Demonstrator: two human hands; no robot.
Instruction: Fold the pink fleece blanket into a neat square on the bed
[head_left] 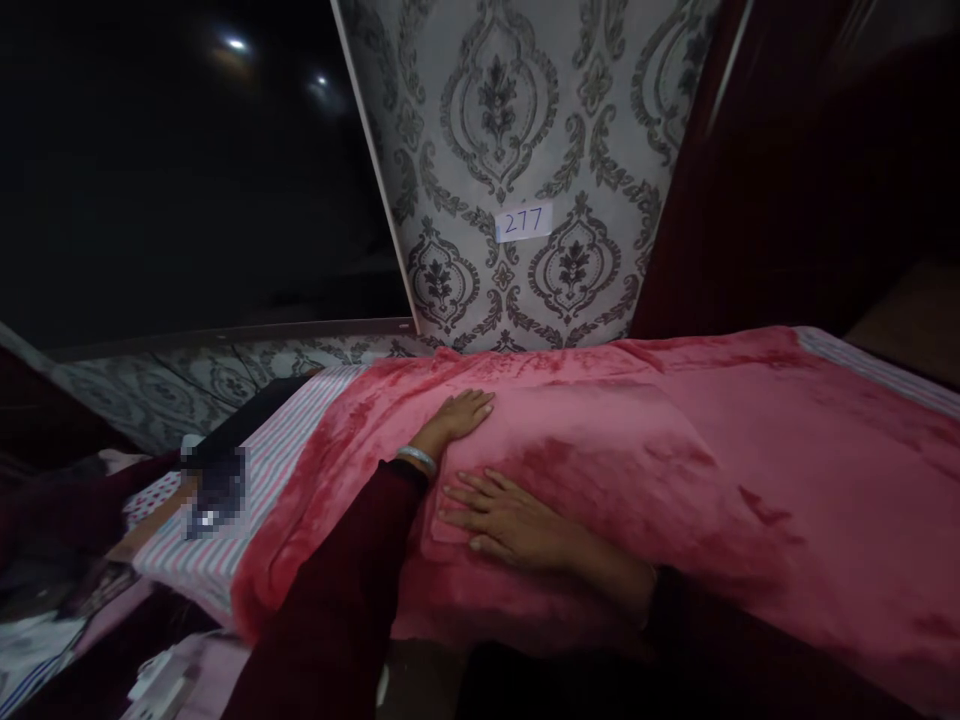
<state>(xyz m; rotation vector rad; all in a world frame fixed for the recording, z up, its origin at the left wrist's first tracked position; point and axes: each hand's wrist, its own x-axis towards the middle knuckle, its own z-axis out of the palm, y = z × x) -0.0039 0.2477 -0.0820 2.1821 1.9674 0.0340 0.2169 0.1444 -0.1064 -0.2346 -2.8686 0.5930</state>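
Observation:
My left hand rests flat on the far left part of a folded pink cloth, its fingers stretched out. Nearer to me, my right hand lies palm down near the cloth's left edge with its fingers spread. Neither hand grips anything. The folded cloth looks soft and plush, with darker red patches across its middle. Beneath it spreads a pink-red plush blanket, rumpled along its far and left sides. A bracelet circles my left wrist.
A striped cloth shows beyond the blanket's left side, with a blurred dark object on it. Behind stand patterned wallpaper with a paper label reading 277, and a large dark screen. Dark red panelling rises at right.

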